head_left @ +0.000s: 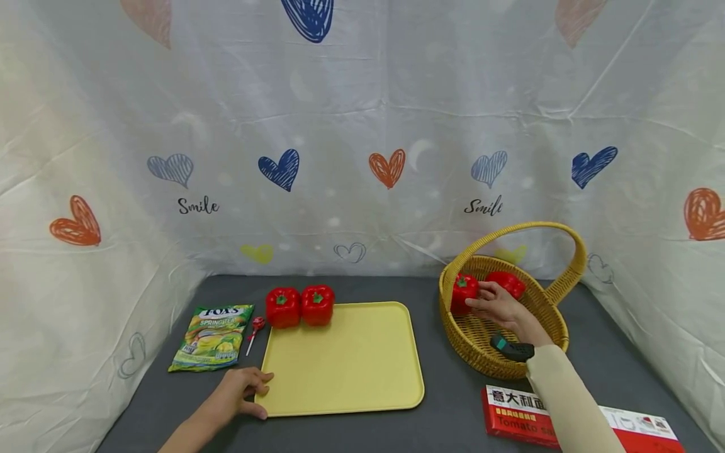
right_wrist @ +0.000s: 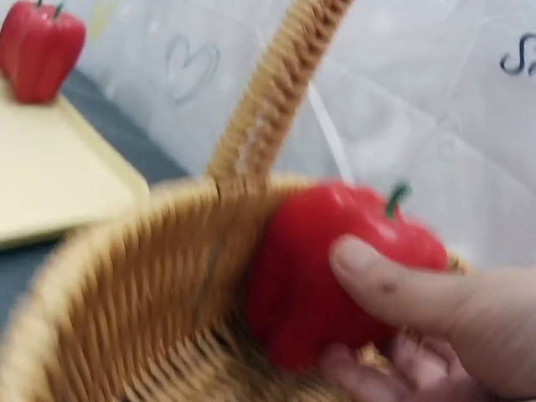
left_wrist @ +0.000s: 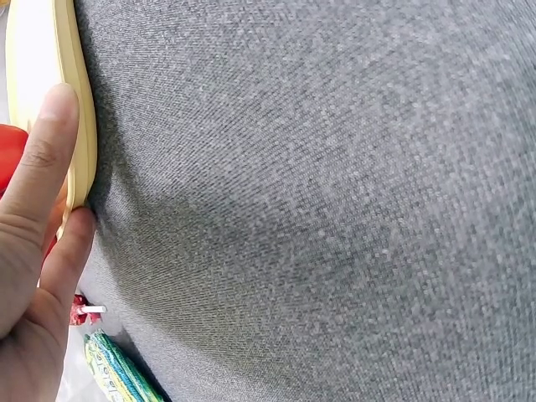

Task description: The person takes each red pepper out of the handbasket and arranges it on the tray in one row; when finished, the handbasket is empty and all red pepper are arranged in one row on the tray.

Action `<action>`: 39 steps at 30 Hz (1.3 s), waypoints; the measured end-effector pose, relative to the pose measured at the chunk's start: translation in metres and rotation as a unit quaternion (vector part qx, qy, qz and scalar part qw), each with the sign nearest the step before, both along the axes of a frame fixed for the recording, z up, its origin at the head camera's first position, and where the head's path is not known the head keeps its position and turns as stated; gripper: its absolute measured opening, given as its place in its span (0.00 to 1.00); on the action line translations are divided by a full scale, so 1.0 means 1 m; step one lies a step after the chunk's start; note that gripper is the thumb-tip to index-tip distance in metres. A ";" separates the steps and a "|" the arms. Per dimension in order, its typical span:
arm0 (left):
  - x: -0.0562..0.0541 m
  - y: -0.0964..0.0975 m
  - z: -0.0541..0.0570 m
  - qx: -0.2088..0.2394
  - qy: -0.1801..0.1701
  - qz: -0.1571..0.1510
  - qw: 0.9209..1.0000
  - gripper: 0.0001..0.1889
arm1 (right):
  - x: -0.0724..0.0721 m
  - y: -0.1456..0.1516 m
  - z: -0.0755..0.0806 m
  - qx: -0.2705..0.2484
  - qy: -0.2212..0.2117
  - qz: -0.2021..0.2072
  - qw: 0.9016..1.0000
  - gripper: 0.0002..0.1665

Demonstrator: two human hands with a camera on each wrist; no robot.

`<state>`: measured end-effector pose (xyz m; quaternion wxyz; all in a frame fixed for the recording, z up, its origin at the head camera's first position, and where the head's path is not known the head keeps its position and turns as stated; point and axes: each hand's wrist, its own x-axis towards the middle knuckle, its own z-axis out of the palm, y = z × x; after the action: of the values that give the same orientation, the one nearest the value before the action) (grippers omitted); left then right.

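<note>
My right hand [head_left: 501, 308] reaches into a yellow wicker basket [head_left: 476, 358] and holds a red bell pepper [head_left: 463, 290] by its side. In the right wrist view, the thumb presses that bell pepper [right_wrist: 310, 260] while the fingers curl low against it, partly hidden. Another red bell pepper [head_left: 506, 283] lies in the basket behind the hand. At the near left corner of a yellow tray [head_left: 345, 365], my left hand [head_left: 235, 396] grips the rim between thumb and fingers, as the left wrist view shows. Two red bell peppers [head_left: 283, 308] stand side by side at the tray's far left corner.
A green candy bag [head_left: 212, 340] and a red lollipop [head_left: 257, 324] lie left of the tray. A red and white box [head_left: 521, 421] sits in front of the basket, partly covered by the right sleeve. The basket's tall handle [head_left: 527, 226] arches over it.
</note>
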<state>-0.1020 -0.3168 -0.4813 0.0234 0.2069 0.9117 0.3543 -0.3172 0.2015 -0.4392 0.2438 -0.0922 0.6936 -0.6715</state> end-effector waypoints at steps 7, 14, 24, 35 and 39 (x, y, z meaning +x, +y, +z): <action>0.000 0.000 0.001 -0.001 -0.028 0.010 1.000 0.21 | -0.001 0.012 -0.005 0.071 0.103 0.050 0.991 0.45; 0.001 0.000 0.000 0.009 -0.010 0.000 1.000 0.21 | -0.007 0.012 -0.002 0.116 0.144 0.045 0.982 0.42; 0.001 0.000 0.001 -0.010 -0.006 0.009 1.000 0.21 | -0.007 0.015 0.001 0.108 0.145 0.051 0.982 0.43; 0.001 -0.001 0.000 0.004 -0.001 0.000 1.000 0.23 | 0.027 0.028 0.028 0.075 0.097 0.024 0.992 0.44; 0.001 0.000 0.001 0.001 -0.018 0.005 1.000 0.23 | 0.046 0.037 0.043 0.066 0.083 0.004 0.994 0.43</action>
<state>-0.1010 -0.3165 -0.4800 0.0380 0.1961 0.9118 0.3587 -0.2717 0.2381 -0.3964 0.1934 -0.1338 0.7537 -0.6137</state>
